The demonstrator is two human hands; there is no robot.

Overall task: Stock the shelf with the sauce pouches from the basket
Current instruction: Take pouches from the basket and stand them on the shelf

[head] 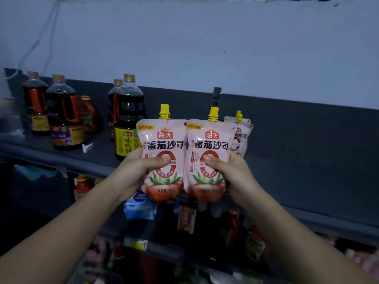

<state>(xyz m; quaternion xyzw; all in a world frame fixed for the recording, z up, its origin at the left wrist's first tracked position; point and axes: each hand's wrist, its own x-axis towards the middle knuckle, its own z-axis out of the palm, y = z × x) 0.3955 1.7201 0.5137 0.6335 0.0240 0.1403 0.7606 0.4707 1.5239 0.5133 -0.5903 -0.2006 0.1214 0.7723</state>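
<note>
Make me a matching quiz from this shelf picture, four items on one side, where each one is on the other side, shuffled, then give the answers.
Items
1. left pouch
2. third pouch
3. yellow-label bottle
4. blue pack

Places
A. gripped by the left hand
B. on the shelf, left of all the pouches
C. below the shelf, under the left hand
D. on the shelf, right of the other pouches

Pairs: 1-A, 2-D, 3-B, 4-C
</note>
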